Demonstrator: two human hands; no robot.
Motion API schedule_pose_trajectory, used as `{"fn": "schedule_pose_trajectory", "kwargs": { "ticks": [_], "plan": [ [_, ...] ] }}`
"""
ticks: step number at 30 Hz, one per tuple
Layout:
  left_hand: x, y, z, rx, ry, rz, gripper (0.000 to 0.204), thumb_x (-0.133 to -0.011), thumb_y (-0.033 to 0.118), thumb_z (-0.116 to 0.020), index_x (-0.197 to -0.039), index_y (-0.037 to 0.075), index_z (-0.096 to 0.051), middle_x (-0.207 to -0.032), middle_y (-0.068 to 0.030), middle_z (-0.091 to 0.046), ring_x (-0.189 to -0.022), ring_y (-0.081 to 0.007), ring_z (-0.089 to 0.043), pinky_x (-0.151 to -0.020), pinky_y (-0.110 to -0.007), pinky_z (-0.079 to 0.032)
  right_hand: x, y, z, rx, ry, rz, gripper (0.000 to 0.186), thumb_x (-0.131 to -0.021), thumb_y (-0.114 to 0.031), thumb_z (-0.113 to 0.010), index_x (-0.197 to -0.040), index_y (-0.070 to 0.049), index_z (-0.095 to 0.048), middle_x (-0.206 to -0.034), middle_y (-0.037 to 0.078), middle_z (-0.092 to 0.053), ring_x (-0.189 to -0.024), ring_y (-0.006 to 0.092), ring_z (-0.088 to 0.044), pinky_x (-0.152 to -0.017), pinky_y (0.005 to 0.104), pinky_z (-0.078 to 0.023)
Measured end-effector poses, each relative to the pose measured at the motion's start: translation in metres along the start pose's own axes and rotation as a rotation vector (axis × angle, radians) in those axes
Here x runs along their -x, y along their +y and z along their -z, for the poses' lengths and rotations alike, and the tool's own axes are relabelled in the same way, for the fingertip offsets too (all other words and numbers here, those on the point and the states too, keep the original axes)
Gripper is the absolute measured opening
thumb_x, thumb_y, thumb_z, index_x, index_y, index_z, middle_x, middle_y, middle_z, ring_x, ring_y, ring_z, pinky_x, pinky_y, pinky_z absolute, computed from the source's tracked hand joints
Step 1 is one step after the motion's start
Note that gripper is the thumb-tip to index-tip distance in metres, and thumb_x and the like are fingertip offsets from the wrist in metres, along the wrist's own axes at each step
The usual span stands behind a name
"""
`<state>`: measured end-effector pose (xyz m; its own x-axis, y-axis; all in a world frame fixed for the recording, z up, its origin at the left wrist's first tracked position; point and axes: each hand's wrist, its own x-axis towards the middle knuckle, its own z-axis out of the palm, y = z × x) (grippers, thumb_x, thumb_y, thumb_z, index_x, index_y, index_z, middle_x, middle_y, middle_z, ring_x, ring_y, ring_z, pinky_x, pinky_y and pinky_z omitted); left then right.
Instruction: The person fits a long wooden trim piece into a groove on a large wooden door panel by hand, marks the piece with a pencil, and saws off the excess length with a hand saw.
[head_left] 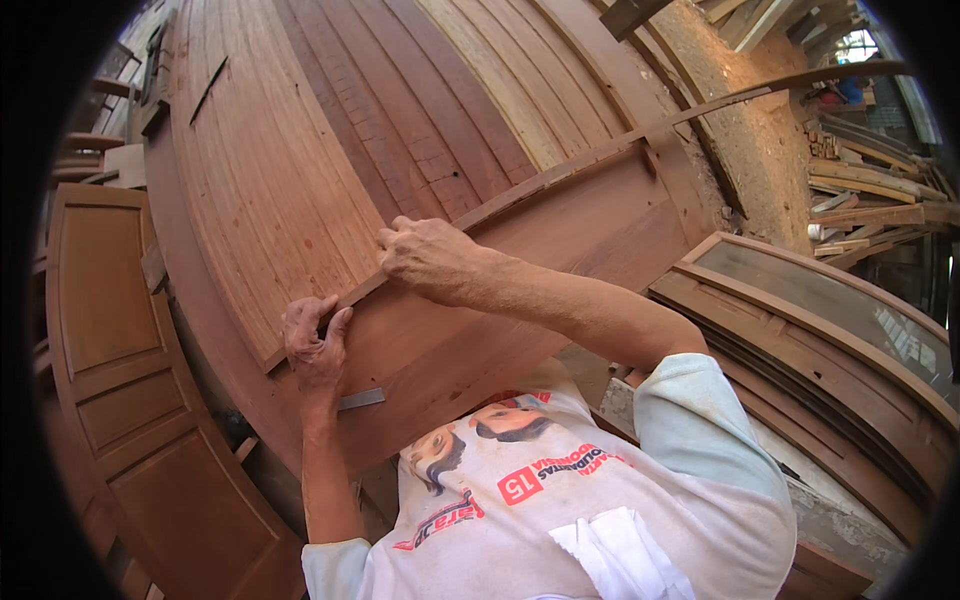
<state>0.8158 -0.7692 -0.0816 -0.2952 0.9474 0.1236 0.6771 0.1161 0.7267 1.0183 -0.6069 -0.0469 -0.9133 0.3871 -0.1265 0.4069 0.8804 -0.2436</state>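
Running under right grip (430,263): wooden strip (550,183)

Rm over planks (400,110), hands (317,342) (430,262) blocking strip (550,182) on L.

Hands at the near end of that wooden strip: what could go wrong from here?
Misalignment: the left hand and right hand are both near one end of the long wooden strip, so its far stretch might swing.
Pinch: left-hand fingers sit close to the planks' edge and might get nipped.
Knock: the flat metal piece beside the left forearm could get bumped.
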Motion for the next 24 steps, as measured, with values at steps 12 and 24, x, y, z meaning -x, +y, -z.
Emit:
{"fn": "schedule_pose_trajectory", "kwargs": {
  "ticks": [12, 24],
  "plan": [
    [-0.003, -0.017, 0.014, 0.069, -0.08, 0.137, 0.033, -0.092, 0.032, -0.088, -0.104, 0.004, -0.074, -0.101, -0.0017, -0.062, -0.096, -0.0151, -0.06, -0.088, -0.03, -0.049, 0.223, 0.223, 0.053, -0.017, 0.763, -0.595, 0.043, -0.096, -0.028, -0.081, -0.128, -0.003, -0.068, -0.122, 0.02, -0.068, -0.111, 0.0343, -0.07, -0.093, 0.0439, -0.062],
    [-0.003, -0.03, 0.004, 0.04, 0.026, 0.237, 0.034, -0.093, 0.036, -0.088, -0.09, 0.006, -0.072, -0.093, 0.001, -0.063, -0.085, -0.0107, -0.057, -0.076, -0.027, -0.048, 0.243, 0.243, -0.003, -0.234, 0.945, -0.721, 0.051, -0.094, -0.022, -0.082, -0.141, -0.009, -0.067, -0.107, 0.009, -0.064, -0.091, 0.0253, -0.065, -0.08, 0.0402, -0.058]
  ]
}}
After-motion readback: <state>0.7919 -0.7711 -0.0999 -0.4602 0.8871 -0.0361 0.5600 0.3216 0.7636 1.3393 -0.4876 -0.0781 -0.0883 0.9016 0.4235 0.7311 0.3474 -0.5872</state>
